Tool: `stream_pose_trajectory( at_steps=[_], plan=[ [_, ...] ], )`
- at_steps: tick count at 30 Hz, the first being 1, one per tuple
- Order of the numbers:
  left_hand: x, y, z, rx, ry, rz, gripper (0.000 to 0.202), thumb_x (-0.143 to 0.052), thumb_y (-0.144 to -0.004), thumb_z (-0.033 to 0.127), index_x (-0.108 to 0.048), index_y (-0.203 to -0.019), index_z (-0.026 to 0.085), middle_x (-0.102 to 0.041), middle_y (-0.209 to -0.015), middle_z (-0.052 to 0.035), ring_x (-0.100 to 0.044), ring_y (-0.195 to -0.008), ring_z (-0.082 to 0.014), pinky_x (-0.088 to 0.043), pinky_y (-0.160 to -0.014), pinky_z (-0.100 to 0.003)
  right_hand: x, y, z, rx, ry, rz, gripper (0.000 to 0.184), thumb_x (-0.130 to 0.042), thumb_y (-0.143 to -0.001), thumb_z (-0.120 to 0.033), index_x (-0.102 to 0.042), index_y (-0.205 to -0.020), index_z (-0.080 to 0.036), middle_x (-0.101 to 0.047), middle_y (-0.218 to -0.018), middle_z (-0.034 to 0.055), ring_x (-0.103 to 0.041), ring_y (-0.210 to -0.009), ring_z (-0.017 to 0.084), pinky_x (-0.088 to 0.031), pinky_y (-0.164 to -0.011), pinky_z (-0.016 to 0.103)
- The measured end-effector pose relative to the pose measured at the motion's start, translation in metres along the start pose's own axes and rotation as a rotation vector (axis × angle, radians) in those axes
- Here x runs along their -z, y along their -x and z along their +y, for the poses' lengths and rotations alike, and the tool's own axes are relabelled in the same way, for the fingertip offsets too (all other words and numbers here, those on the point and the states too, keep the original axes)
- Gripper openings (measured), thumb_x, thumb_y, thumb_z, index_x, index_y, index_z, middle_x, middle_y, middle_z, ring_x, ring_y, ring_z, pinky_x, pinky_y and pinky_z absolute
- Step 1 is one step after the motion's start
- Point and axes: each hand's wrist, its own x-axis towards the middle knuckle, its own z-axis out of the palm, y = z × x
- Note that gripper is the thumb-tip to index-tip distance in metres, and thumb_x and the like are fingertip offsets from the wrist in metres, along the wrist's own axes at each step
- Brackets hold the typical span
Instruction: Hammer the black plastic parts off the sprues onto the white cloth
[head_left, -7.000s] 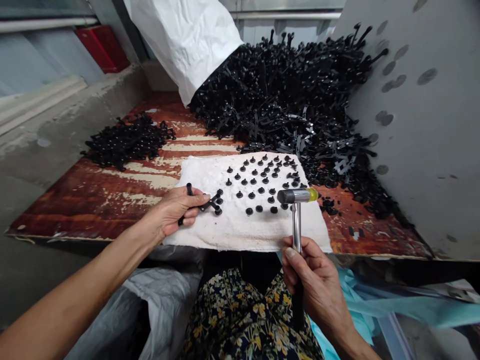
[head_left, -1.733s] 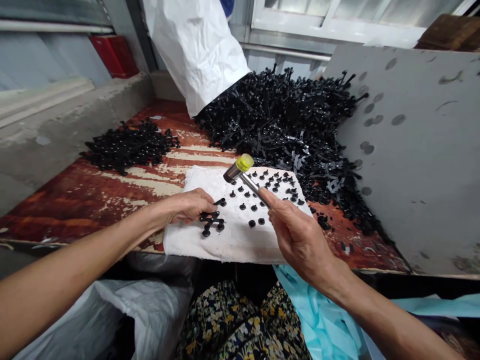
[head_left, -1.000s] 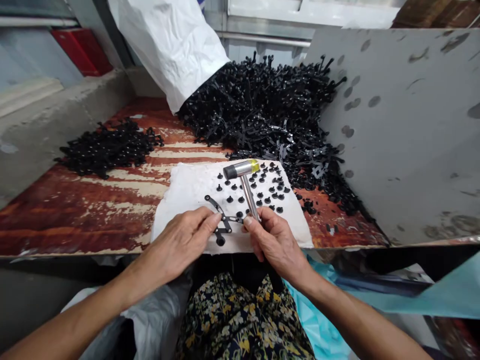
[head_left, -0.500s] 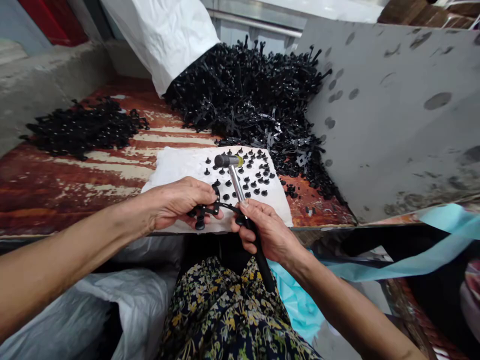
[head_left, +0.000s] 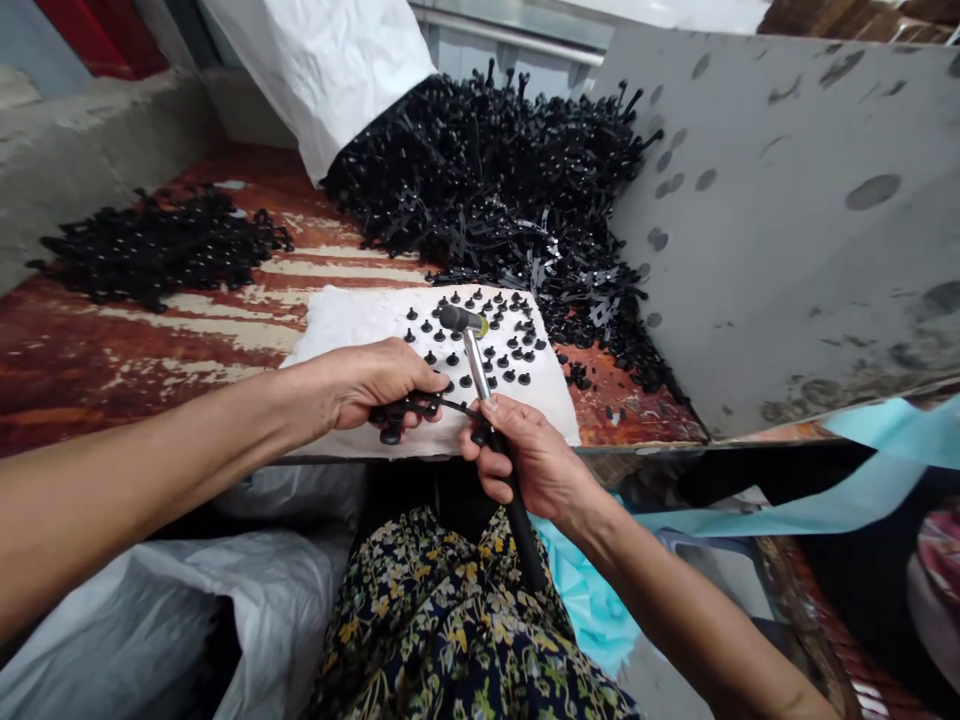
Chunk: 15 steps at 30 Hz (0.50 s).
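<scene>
My left hand (head_left: pixel 386 388) is closed around a black plastic part (head_left: pixel 420 403) with knobs and a thin strip that reaches over to my right hand. A hammer (head_left: pixel 476 362), with a dark head and a yellow face, is gripped in my right hand (head_left: pixel 529 450). Its black handle slants down toward my lap. The fingers of my right hand also touch the end of the strip. Beneath both hands lies a white cloth pad (head_left: pixel 341 325), with several small black suction-cup-like pieces (head_left: pixel 452 359) standing on it.
A big heap of black parts (head_left: pixel 480 180) fills the back, spilling from a white sack (head_left: pixel 330 70). Another pile of black parts (head_left: pixel 161 250) lies at the left. A spotted grey panel (head_left: pixel 780 230) walls off the right. Light-blue strips (head_left: pixel 780 510) hang at the lower right.
My left thumb has come down and forward over the black part, and the part's knobs have tilted lower. The hammer stays in my right hand. The whole view has shifted slightly.
</scene>
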Motion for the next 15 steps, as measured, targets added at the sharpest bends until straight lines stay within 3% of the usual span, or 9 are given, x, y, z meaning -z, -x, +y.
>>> stream_pose_trajectory(
  at_steps=[8,11,15],
  plan=[
    [-0.001,0.003,0.003,0.027,0.012,-0.010,0.029,-0.058,-0.081,0.016,-0.056,-0.052,0.013,-0.053,-0.042,-0.0009,-0.039,-0.033,-0.0082,-0.031,-0.033,-0.021,0.002,0.000,-0.001,-0.023,0.001,-0.016,0.041,-0.080,-0.069,-0.045,-0.051,-0.083,-0.021,-0.067,-0.062,-0.0036,-0.033,-0.039,0.003,-0.036,-0.031,0.013],
    [0.006,0.004,-0.004,-0.042,-0.007,0.014,0.024,-0.065,-0.077,0.020,-0.055,-0.055,0.015,-0.061,-0.050,-0.0025,-0.044,-0.036,-0.0090,-0.034,-0.036,-0.021,0.004,0.005,0.002,0.090,0.184,0.034,0.039,-0.076,-0.074,-0.050,-0.050,-0.080,-0.021,-0.062,-0.059,-0.0059,-0.034,-0.038,0.004,-0.035,-0.030,0.013],
    [0.021,0.004,-0.019,-0.115,-0.053,-0.008,0.025,-0.072,-0.070,0.028,-0.057,-0.056,0.015,-0.059,-0.048,-0.0011,-0.046,-0.041,-0.0085,-0.034,-0.041,-0.019,0.018,0.015,0.004,0.245,0.412,0.142,0.033,-0.065,-0.085,-0.051,-0.057,-0.080,-0.020,-0.052,-0.054,-0.0081,-0.037,-0.038,0.004,-0.034,-0.032,0.013]
  ],
)
